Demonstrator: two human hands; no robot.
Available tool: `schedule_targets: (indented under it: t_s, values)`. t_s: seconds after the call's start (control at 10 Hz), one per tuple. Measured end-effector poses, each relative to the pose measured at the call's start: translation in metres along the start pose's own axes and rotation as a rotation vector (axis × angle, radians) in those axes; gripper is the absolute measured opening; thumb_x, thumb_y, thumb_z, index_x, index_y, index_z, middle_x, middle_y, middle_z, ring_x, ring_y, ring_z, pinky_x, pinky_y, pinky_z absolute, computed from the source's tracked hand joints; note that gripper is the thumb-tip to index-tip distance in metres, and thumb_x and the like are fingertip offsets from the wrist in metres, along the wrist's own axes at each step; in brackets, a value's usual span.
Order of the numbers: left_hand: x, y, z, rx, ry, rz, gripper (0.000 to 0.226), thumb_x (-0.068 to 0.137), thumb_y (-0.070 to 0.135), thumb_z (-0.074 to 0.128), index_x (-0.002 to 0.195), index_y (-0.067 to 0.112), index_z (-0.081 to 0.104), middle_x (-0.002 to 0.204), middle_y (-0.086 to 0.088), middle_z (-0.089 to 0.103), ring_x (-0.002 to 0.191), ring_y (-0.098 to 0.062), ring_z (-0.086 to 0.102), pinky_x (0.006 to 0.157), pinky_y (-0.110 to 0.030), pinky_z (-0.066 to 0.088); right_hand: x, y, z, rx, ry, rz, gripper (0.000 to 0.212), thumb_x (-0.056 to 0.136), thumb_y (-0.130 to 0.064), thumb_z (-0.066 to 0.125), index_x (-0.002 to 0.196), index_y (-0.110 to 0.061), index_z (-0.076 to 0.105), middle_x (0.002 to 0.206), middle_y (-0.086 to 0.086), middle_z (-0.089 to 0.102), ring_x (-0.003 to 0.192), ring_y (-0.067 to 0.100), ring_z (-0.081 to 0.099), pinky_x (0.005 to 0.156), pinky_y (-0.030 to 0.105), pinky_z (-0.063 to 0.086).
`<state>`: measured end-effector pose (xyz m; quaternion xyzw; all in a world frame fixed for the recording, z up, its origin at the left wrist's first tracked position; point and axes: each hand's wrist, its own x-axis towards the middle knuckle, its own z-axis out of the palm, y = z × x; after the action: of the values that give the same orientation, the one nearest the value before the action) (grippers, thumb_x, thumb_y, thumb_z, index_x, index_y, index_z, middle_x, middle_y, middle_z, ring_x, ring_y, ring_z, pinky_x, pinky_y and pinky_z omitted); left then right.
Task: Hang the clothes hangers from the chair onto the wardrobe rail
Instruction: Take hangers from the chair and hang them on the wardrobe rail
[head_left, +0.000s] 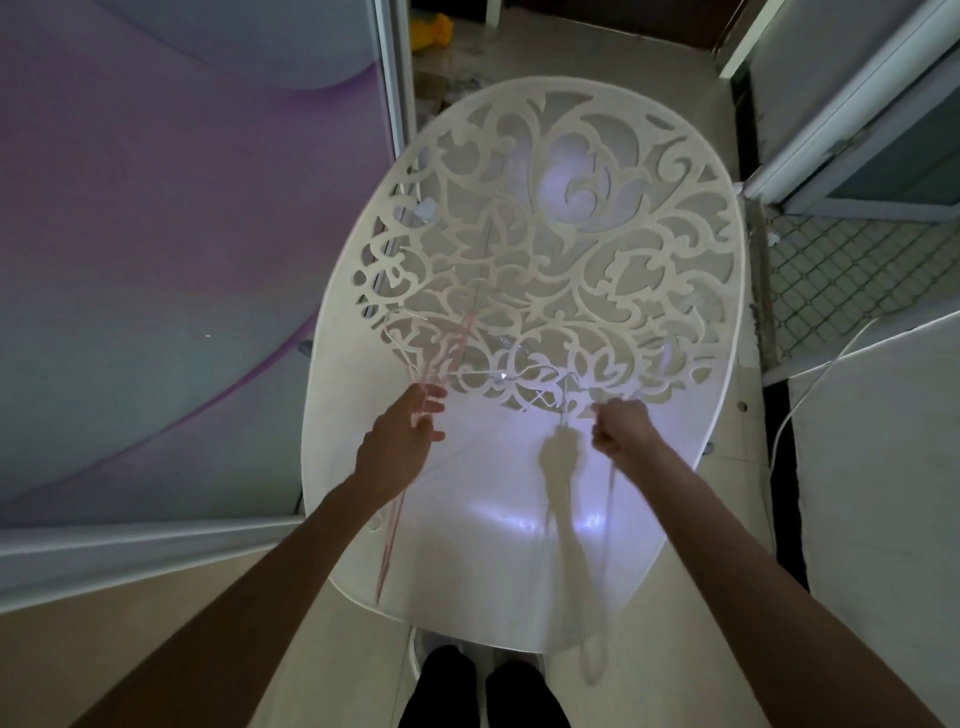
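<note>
A white plastic chair (467, 545) with a cut-out scroll backrest stands right in front of me. Thin pale pink hangers (457, 343), blurred, lie over its seat and lower backrest. My left hand (400, 441) has its fingers curled round a bunch of those pink hangers at the seat's left side; one strand trails down under my wrist. My right hand (621, 428) is clenched round thin whitish hangers (608, 488) at the seat's right side, which hang below the fist. The wardrobe rail is out of view.
A sliding wardrobe door (182, 260) with a purple pattern fills the left. A white door frame (841, 135) and tiled floor are at the right, with a white cable (810, 384) over a white surface. A yellow object (431, 28) lies on the far floor.
</note>
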<state>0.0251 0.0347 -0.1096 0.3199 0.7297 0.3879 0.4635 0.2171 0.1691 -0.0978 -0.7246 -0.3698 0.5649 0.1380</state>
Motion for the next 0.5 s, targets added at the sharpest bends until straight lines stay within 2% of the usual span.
schedule_targets:
  t_s: [0.1,0.2,0.3,0.4,0.5]
  values:
    - [0.004,0.0,0.004,-0.015,-0.001,-0.075,0.012,0.094,0.025,0.052,0.085,0.031,0.056,0.11,-0.005,0.067,0.088,-0.027,0.07,0.089,-0.051,0.053,-0.004,0.016,0.001,-0.235,-0.068,-0.094,0.018,0.095,-0.001,0.034,0.095,-0.005,0.052,0.077,0.017,0.049,0.057,0.017,0.057,0.043,0.01,0.026]
    - [0.0,0.006,0.014,-0.042,-0.008,-0.079,0.014,0.097,0.03,0.044,0.088,0.027,0.054,0.106,0.0,0.068,0.091,-0.025,0.069,0.09,-0.048,0.053,-0.004,0.044,0.01,-0.155,-0.089,-0.099,0.015,0.096,-0.002,0.034,0.096,-0.009,0.047,0.082,0.014,0.051,0.057,0.016,0.049,0.04,0.016,0.034]
    - [0.002,0.012,0.017,-0.033,-0.019,-0.032,0.024,0.101,0.026,0.032,0.089,0.029,0.052,0.112,0.002,0.064,0.1,-0.026,0.066,0.09,-0.045,0.053,-0.004,0.05,-0.008,-0.049,0.029,-0.132,0.023,0.097,-0.002,0.031,0.099,-0.008,0.053,0.07,0.005,0.05,0.048,0.011,0.046,0.036,0.014,0.033]
    - [0.005,0.013,0.016,-0.083,-0.028,-0.059,0.028,0.102,0.021,0.028,0.09,0.03,0.052,0.115,0.0,0.062,0.105,-0.027,0.063,0.09,-0.047,0.053,-0.014,0.069,-0.017,-0.126,-0.003,-0.196,0.027,0.102,-0.015,0.03,0.109,-0.007,0.054,0.07,0.001,0.05,0.055,0.011,0.041,0.048,0.021,0.033]
    - [0.007,0.012,0.015,-0.079,-0.062,-0.091,0.025,0.103,0.019,0.028,0.097,0.025,0.052,0.121,-0.005,0.061,0.106,-0.029,0.062,0.089,-0.05,0.053,-0.013,0.054,-0.018,-0.018,-0.002,-0.14,0.026,0.1,-0.01,0.03,0.105,-0.005,0.055,0.062,0.0,0.048,0.044,0.007,0.042,0.041,0.017,0.032]
